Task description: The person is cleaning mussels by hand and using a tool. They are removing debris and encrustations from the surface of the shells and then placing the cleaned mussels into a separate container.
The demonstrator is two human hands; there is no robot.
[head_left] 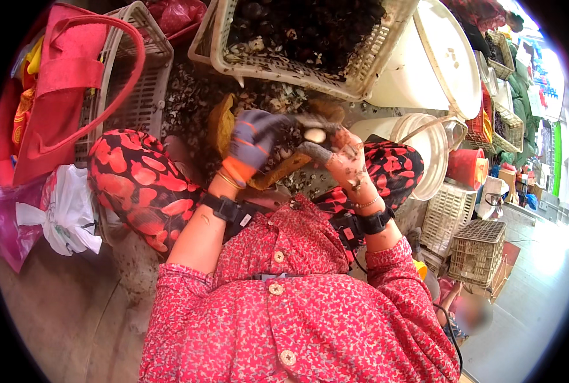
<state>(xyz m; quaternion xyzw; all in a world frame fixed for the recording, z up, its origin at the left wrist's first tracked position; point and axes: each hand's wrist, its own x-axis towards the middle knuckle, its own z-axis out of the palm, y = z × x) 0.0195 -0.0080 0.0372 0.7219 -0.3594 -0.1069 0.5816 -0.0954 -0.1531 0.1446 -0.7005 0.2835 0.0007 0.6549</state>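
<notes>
My left hand [254,142], in a grey glove with orange stripes and an orange cuff, is smeared by motion. Its fingertips reach toward my right hand [348,156], and what they hold, if anything, cannot be made out. Bare-palmed and spotted with dirt, the right hand has dark grey coverings on its fingers. Those fingers close around a small pale round piece [314,135], which lies between the two hands. Below them, dark and white peelings [284,99] cover the ground between my knees. A large crate [284,78] of dark lumps, with a few pale bits, stands just beyond.
White buckets [418,57] stand right of the crate, one lower bucket [428,156] beside my right knee. Left are a grey crate [136,96], a red bag [61,108] and a white plastic bag [70,210]. More crates [479,252] and another person [472,313] are at right.
</notes>
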